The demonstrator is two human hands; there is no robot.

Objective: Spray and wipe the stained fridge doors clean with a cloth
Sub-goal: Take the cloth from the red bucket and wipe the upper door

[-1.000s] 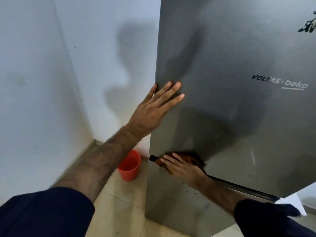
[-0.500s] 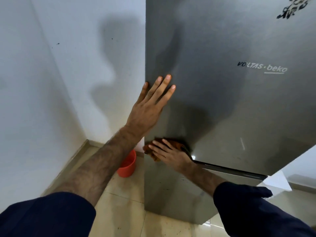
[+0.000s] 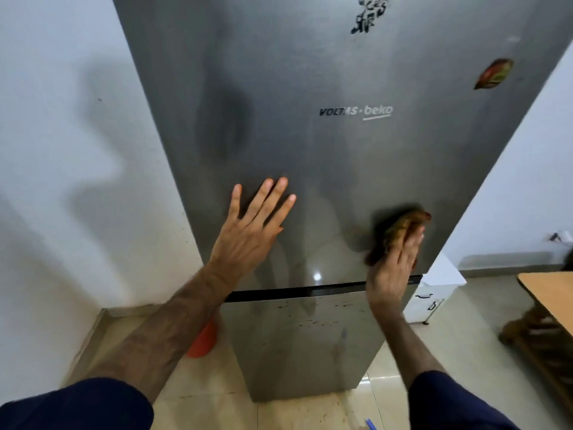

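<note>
A tall grey steel fridge fills the middle of the view. Its upper door [image 3: 325, 156] carries a brand name, a black sticker and a reddish magnet. My left hand [image 3: 251, 228] lies flat on the upper door, fingers spread, low and left of centre. My right hand [image 3: 393, 268] presses a brown-orange cloth [image 3: 400, 231] against the same door near its lower right corner. The lower door [image 3: 297, 346] below the dark gap shows small dark specks along its top.
An orange bucket [image 3: 203, 339] stands on the tiled floor left of the fridge, by the white wall. A white cabinet [image 3: 434, 293] sits right of the fridge, and a wooden table [image 3: 548, 293] edge juts in at far right.
My right hand has slid the cloth from the door's lower left edge across to its lower right. The view has swung to face the fridge front. My left hand stays flat on the door.
</note>
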